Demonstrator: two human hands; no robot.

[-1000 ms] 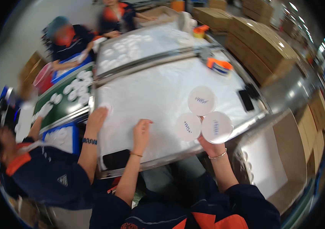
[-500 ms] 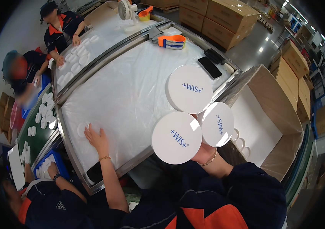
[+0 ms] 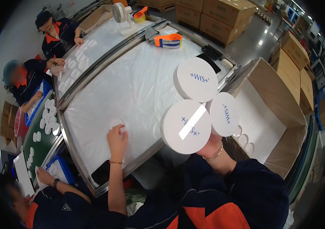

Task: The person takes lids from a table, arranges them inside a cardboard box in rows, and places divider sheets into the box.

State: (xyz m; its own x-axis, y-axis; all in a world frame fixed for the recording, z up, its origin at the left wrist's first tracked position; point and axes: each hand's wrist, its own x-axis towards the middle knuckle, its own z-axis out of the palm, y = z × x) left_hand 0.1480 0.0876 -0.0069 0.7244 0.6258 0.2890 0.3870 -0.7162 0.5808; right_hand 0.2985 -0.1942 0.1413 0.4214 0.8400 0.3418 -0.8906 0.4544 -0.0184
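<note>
- Dark phone (image 3: 101, 173), one: flat on the worktop (image 3: 143, 80), near corner; best given a wide berth by the left forearm.
- Loose lid (image 3: 116, 122), round, white, one: on the plastic-covered worktop, just beyond the left hand; partly hidden by it. Handling, as judged: take by the rim, lift straight up, avoid dragging it over the wrinkled film or smudging its flat face.
- Left hand (image 3: 117, 141), bare: fingers curled, narrow gap, at the near edge of the loose lid; whether they grip it or only touch, cannot tell.
- Lower lid (image 3: 186, 126), white, blue print: in the right hand's cluster, print toward the viewer.
- Upper lid (image 3: 196, 79), same kind: top of the cluster, rim meeting its neighbours.
- Right hand (image 3: 210, 145), bare: holding all three lids from beneath; fingers mostly hidden, spread cannot be told. Handling, as judged: keep it level and steady, faces from rubbing.
- Right-side lid (image 3: 225, 113), same kind: third of the cluster.
- Open carton (image 3: 284, 152), brown: beside the worktop, round white pieces (image 3: 243, 140) along its near side.
</note>
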